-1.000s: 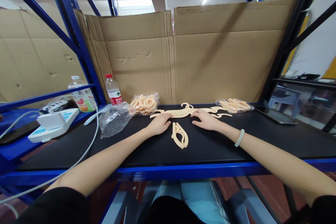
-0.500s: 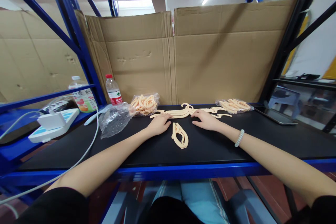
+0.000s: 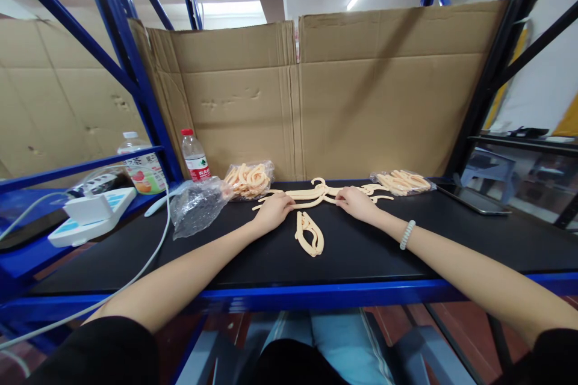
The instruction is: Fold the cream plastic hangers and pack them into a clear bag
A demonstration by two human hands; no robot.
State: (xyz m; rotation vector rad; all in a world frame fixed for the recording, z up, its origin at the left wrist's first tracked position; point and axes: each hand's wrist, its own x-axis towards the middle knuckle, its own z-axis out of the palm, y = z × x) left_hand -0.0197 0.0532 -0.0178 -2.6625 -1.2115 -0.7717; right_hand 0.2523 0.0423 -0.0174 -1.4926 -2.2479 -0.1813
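Several cream plastic folding hangers (image 3: pixel 311 194) lie spread open and overlapping at the back of the black tabletop, their hooks in the middle. My left hand (image 3: pixel 274 212) is closed on the left arm of the frontmost hanger. On that hanger's right arm, my right hand (image 3: pixel 356 203) is closed too, its fingertips pressed together. Between my wrists and nearer to me lies one folded hanger (image 3: pixel 310 234), touched by neither hand.
Bagged hangers (image 3: pixel 247 180) stand at the back left, another bag of hangers (image 3: pixel 403 181) at the back right. Crumpled clear plastic (image 3: pixel 198 207) and a red-capped water bottle (image 3: pixel 195 156) are on the left. A white cable (image 3: pixel 153 255) crosses the left side. A tablet (image 3: pixel 474 198) lies right.
The frontmost hanger has come slightly toward me and now shows apart from those behind it. My right hand has shifted a little right and closed further on its arm.
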